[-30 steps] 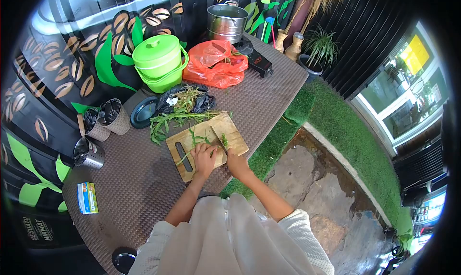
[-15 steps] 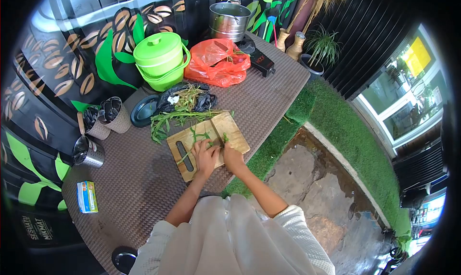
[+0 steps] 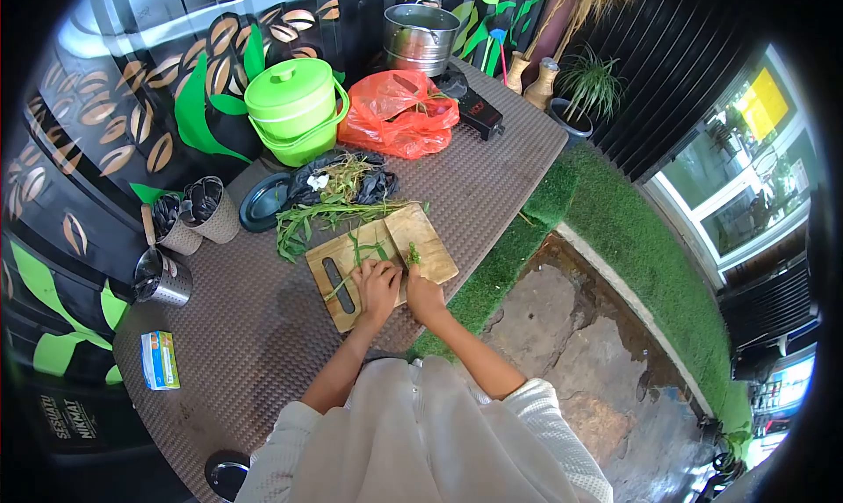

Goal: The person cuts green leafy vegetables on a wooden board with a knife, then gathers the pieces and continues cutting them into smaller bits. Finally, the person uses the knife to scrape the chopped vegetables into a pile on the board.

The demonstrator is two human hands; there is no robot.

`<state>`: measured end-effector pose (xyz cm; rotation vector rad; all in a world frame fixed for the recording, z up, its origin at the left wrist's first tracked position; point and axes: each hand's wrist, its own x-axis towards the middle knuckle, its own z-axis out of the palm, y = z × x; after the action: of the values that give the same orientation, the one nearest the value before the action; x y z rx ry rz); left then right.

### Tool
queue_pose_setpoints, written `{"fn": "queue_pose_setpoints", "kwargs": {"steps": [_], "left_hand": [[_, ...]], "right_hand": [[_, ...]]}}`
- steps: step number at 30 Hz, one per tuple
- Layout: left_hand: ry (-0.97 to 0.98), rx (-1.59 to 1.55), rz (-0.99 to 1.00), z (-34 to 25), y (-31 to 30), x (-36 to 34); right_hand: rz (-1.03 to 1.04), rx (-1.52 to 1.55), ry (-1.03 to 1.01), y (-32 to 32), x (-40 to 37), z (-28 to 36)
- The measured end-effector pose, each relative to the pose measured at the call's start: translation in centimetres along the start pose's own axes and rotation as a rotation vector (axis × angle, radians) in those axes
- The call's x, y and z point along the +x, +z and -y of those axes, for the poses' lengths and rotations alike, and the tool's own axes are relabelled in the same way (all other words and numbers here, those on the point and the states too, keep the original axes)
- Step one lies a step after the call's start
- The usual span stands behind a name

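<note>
A wooden cutting board (image 3: 435, 255) lies on the brown woven-pattern table, with green stems (image 3: 364, 244) across it. My left hand (image 3: 378, 285) presses on the stems at the board's middle, fingers bent together around them. My right hand (image 3: 425, 294) is closed at the board's near edge, beside the left one, on a knife whose dark blade (image 3: 402, 255) points away from me. Small cut green pieces (image 3: 414, 254) lie just right of the blade. Beyond the board, long leafy stems (image 3: 303, 226) lie beside a black plastic bag (image 3: 379, 183) holding plant scraps.
A dark plate (image 3: 264, 203), green lidded bucket (image 3: 292, 112), red plastic bag (image 3: 399, 117), black stove (image 3: 479, 115) and steel pot (image 3: 420, 42) stand at the back. Cutlery holders (image 3: 211, 213) and a blue-yellow packet (image 3: 160, 361) are on the left.
My right hand has moved very slightly toward me. The cut green pieces beside the blade show more fully, while my left hand stays nearly in place.
</note>
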<state>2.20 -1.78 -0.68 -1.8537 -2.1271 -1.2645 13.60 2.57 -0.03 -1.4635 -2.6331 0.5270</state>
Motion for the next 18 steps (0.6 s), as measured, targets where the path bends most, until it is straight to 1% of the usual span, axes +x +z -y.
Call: {"fn": "queue_pose_setpoints", "kwargs": {"steps": [4, 6, 7, 9, 13, 14, 16, 18], "left_hand": [[0.014, 0.047, -0.019, 0.0, 0.0, -0.1], [0.016, 0.044, -0.02, 0.1, 0.2, -0.1], [0.019, 0.051, -0.022, 0.2, 0.3, 0.0], [0.021, 0.057, -0.025, 0.1, 0.4, -0.1], [-0.073, 0.049, 0.057, -0.4, 0.3, 0.5], [-0.107, 0.043, 0.087, -0.5, 0.1, 0.8], [-0.102, 0.046, 0.107, -0.4, 0.2, 1.1], [-0.098, 0.047, 0.122, -0.3, 0.4, 1.2]], "right_hand": [[0.004, 0.039, -0.056, -1.4, 0.1, -1.7], [0.057, 0.213, -0.019, -2.4, -0.2, -2.6], [0.054, 0.21, -0.018, -2.5, -0.4, -2.9], [-0.131, 0.37, 0.042, -2.1, -1.2, -3.3], [-0.136, 0.393, 0.071, -1.5, -1.6, -3.1], [-0.11, 0.379, 0.08, -1.4, -1.8, -2.8], [-0.081, 0.365, 0.084, -1.2, -2.0, -2.0], [0.007, 0.317, 0.134, -1.2, -2.1, -1.3]]}}
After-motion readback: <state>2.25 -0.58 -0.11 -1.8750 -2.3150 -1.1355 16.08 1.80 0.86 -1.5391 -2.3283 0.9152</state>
